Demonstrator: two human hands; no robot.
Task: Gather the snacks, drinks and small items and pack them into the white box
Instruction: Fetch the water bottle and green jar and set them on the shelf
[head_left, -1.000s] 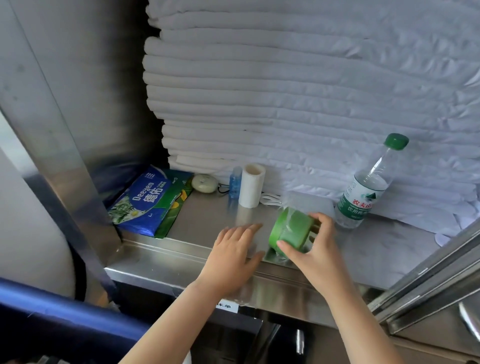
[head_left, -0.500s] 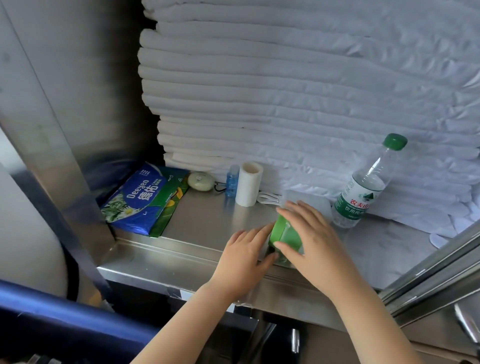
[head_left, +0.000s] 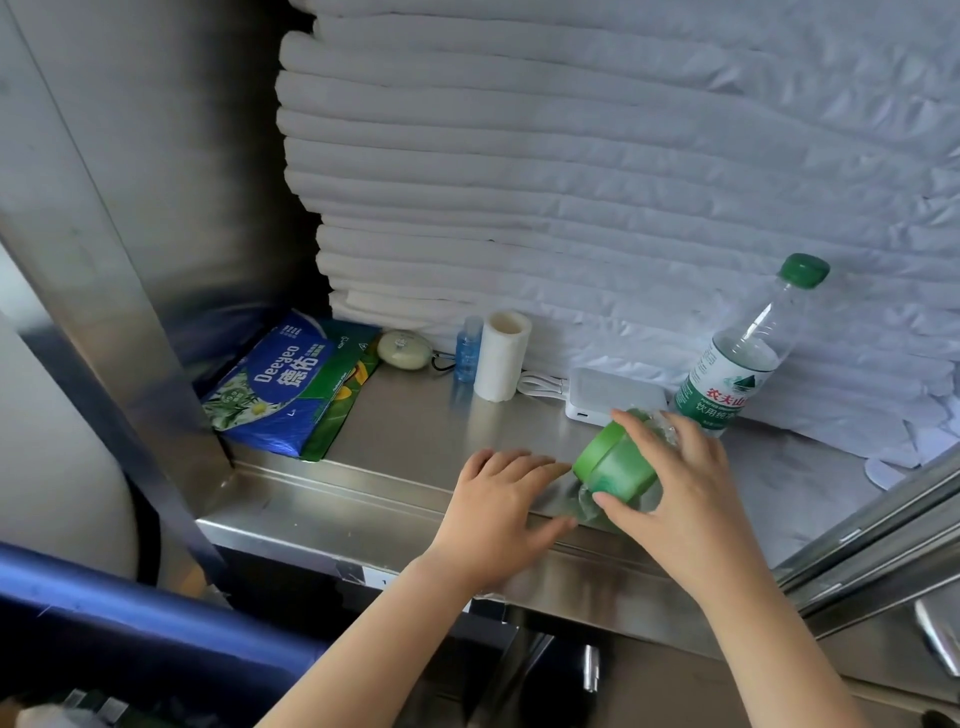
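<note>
My right hand (head_left: 675, 488) grips a green jar (head_left: 613, 465), tilted on its side in a crinkled clear wrapper, just above the steel shelf (head_left: 405, 441). My left hand (head_left: 498, 509) rests flat on the shelf's front edge, fingers straight, touching nothing else. Behind stand a green-capped water bottle (head_left: 737, 364), a white charger block (head_left: 608, 397) with cable, a white paper roll (head_left: 501, 361), a small blue bottle (head_left: 468, 348), a pale oval gadget (head_left: 402, 349) and a blue wipes pack (head_left: 270, 384) on a green packet (head_left: 345, 389). No white box is in view.
A tall stack of folded white linen (head_left: 571, 182) fills the back of the shelf. A steel post (head_left: 104, 312) bounds the left side, a slanted steel rail (head_left: 872, 540) the right. A blue bar (head_left: 130, 613) crosses below left.
My right hand has turned the green jar so its side shows, and shifted it slightly right. The white charger block behind it has come into view. My left hand stays on the shelf edge.
</note>
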